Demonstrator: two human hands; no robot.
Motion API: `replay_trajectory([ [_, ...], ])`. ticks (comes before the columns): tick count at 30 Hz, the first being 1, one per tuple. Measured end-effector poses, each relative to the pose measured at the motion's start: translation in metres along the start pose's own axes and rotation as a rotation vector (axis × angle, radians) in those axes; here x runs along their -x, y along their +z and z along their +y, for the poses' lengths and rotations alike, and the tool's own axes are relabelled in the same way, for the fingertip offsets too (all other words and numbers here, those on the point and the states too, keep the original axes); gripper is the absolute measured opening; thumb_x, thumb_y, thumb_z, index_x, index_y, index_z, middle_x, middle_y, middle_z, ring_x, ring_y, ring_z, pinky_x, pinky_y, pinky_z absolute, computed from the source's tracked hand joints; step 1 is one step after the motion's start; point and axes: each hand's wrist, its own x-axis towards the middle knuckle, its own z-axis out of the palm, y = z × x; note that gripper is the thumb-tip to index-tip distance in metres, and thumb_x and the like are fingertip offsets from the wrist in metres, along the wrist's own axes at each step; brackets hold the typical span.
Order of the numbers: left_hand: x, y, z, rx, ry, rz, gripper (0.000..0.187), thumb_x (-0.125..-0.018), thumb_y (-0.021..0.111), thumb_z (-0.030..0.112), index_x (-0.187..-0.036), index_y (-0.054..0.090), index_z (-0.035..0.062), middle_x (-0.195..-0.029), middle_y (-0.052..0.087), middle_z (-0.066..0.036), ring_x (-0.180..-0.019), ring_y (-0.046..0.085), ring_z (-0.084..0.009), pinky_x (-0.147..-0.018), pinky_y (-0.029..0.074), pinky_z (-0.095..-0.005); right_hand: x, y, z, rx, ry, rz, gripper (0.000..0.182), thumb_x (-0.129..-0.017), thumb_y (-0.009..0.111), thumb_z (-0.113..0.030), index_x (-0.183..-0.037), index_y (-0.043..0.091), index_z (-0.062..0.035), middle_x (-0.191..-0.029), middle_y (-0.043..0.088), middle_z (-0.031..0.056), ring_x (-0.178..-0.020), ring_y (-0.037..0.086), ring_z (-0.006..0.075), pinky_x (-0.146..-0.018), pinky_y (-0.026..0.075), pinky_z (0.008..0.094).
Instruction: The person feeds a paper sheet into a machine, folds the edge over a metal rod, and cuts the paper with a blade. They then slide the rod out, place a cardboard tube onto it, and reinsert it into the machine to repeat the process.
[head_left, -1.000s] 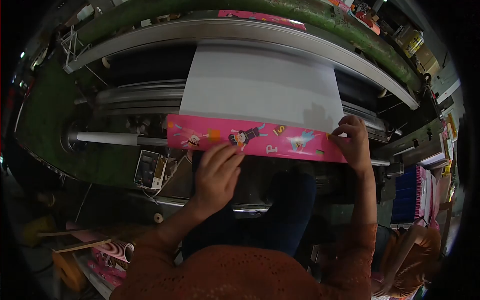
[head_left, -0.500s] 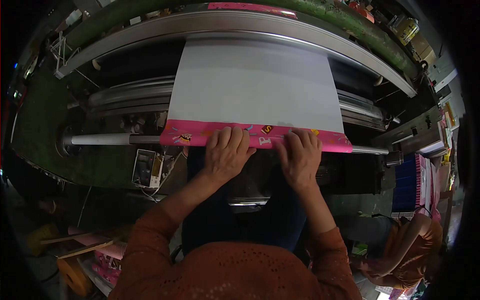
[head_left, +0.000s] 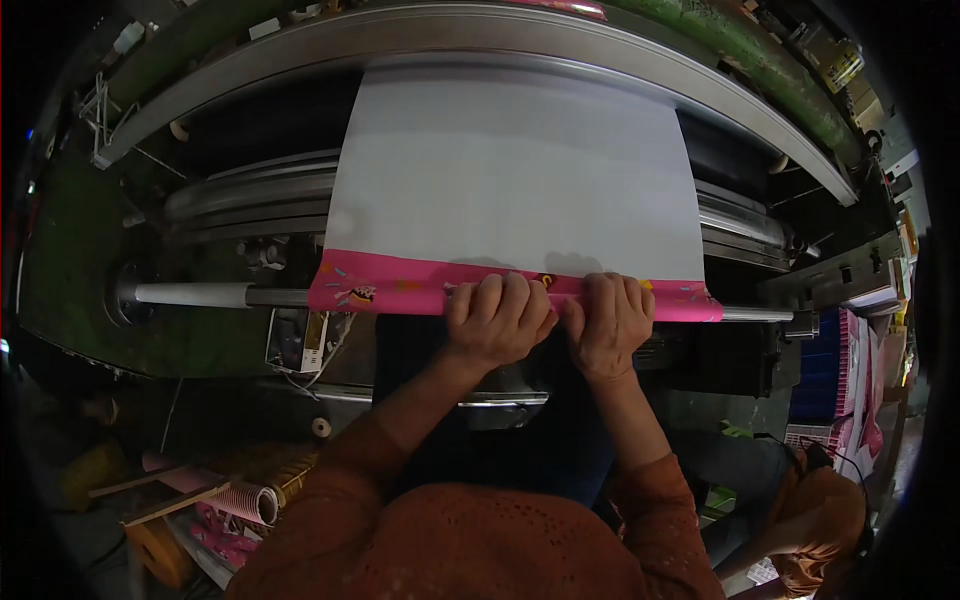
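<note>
- Left hand (head_left: 500, 322): fingers curled over the pink strip (head_left: 412, 290).
- Right hand (head_left: 611, 325): likewise curled, just beside the left.
- Pink strip: over the metal rod (head_left: 757, 314), edging the white sheet (head_left: 520, 170).

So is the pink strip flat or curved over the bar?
Curved: the pink strip covers the bar, whose ends show; cannot tell how far it wraps underneath.

Pink patterned sheet (head_left: 405, 284) over bar (head_left: 755, 314)

Pink tube (head_left: 232, 494), wooden strips (head_left: 176, 504), blue stack (head_left: 814, 378), another person's orange top (head_left: 832, 500)
</note>
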Motion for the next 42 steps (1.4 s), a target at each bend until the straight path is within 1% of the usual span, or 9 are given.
replay_trajectory([
  [7, -0.014, -0.002, -0.003, 0.023, -0.046, -0.034, 0.033, -0.094, 0.044, 0.033, -0.073, 0.058, 0.011, -0.072, 0.056, -0.003, -0.067, 0.055, -0.0184, -0.064, 0.04, -0.0312, -0.011, -0.009, 0.0, 0.0, 0.043, -0.179, 0.019, -0.078, 0.066, -0.025, -0.078, 0.057, -0.0087, -0.077, 0.054, 0.0053, -0.071, 0.053, 0.0249, -0.063, 0.04, 0.0357],
  [18, -0.044, -0.018, -0.003, 0.278, -0.218, -0.301, 0.021, -0.088, 0.055, 0.021, -0.077, 0.06, 0.0047, -0.09, 0.061, -0.008, -0.09, 0.059, -0.0261, -0.071, 0.046, -0.0347, -0.026, -0.01, 0.001, -0.105, 0.112, -0.168, 0.014, -0.079, 0.065, -0.019, -0.071, 0.06, -0.0098, -0.085, 0.06, 0.003, -0.074, 0.056, 0.0224, -0.061, 0.044, 0.0339],
  [22, -0.064, -0.022, -0.011, 0.382, -0.296, -0.502, 0.017, -0.087, 0.056, 0.016, -0.081, 0.063, 0.0014, -0.102, 0.062, -0.01, -0.099, 0.057, -0.0293, -0.078, 0.047, -0.038, -0.043, -0.013, -0.001, -0.14, 0.147, -0.225, 0.018, -0.082, 0.065, -0.02, -0.095, 0.064, -0.008, -0.107, 0.061, 0.0061, -0.093, 0.058, 0.0255, -0.072, 0.046, 0.0377],
  [25, -0.072, -0.022, -0.025, 0.777, -0.492, -0.177, 0.025, -0.091, 0.052, 0.019, -0.1, 0.064, -0.001, -0.128, 0.055, -0.017, -0.114, 0.053, -0.0325, -0.094, 0.042, -0.0438, -0.058, -0.008, 0.004, -0.135, 0.171, -0.248, 0.038, -0.083, 0.066, -0.022, -0.118, 0.058, -0.0071, -0.123, 0.056, 0.0092, -0.109, 0.053, 0.0289, -0.083, 0.044, 0.0429],
  [29, -0.042, -0.051, -0.007, 0.486, -0.23, -0.093, 0.035, -0.091, 0.052, 0.021, -0.118, 0.059, 0.0004, -0.136, 0.048, -0.019, -0.126, 0.046, -0.0343, -0.102, 0.035, -0.0502, -0.087, 0.031, 0.031, -0.016, 0.153, -0.185, 0.039, -0.082, 0.065, -0.02, -0.117, 0.058, -0.0056, -0.117, 0.06, 0.009, -0.108, 0.054, 0.0299, -0.083, 0.044, 0.0414],
  [33, -0.056, -0.028, -0.012, 0.198, -0.169, -0.521, 0.045, -0.087, 0.059, 0.025, -0.125, 0.054, 0.0011, -0.139, 0.046, -0.019, -0.136, 0.034, -0.0382, -0.107, 0.028, -0.0557, -0.084, 0.01, 0.024, -0.016, 0.007, 0.137, 0.036, -0.079, 0.066, -0.02, -0.112, 0.061, -0.0054, -0.115, 0.062, 0.0092, -0.112, 0.054, 0.0283, -0.085, 0.043, 0.0419],
  [38, -0.097, -0.007, -0.04, 0.205, -0.078, -0.155, 0.043, -0.084, 0.062, 0.019, -0.122, 0.055, 0.0002, -0.137, 0.047, -0.019, -0.133, 0.038, -0.0387, -0.107, 0.028, -0.0549, -0.01, -0.016, -0.022, -0.084, 0.111, -0.181, 0.05, -0.084, 0.063, -0.03, -0.129, 0.054, -0.01, -0.131, 0.053, 0.0136, -0.132, 0.04, 0.0338, -0.104, 0.03, 0.048],
  [39, -0.101, -0.029, -0.042, -0.035, 0.035, -0.272, 0.043, -0.086, 0.06, 0.022, -0.122, 0.055, -0.0003, -0.135, 0.049, -0.019, -0.131, 0.041, -0.0394, -0.106, 0.03, -0.0554, -0.023, -0.012, -0.018, -0.095, 0.136, -0.181, 0.05, -0.085, 0.063, -0.029, -0.13, 0.053, -0.0095, -0.132, 0.052, 0.014, -0.133, 0.038, 0.0345, -0.104, 0.029, 0.0484],
  [42, -0.037, -0.054, 0.001, 0.279, -0.036, -0.407, 0.049, -0.084, 0.061, 0.03, -0.122, 0.056, -0.0014, -0.133, 0.05, -0.02, -0.13, 0.041, -0.0392, -0.103, 0.032, -0.0564, -0.071, 0.004, -0.005, -0.103, 0.174, -0.127, 0.051, -0.086, 0.061, -0.025, -0.131, 0.049, -0.0048, -0.131, 0.052, 0.0168, -0.132, 0.037, 0.0362, -0.104, 0.029, 0.0491],
])
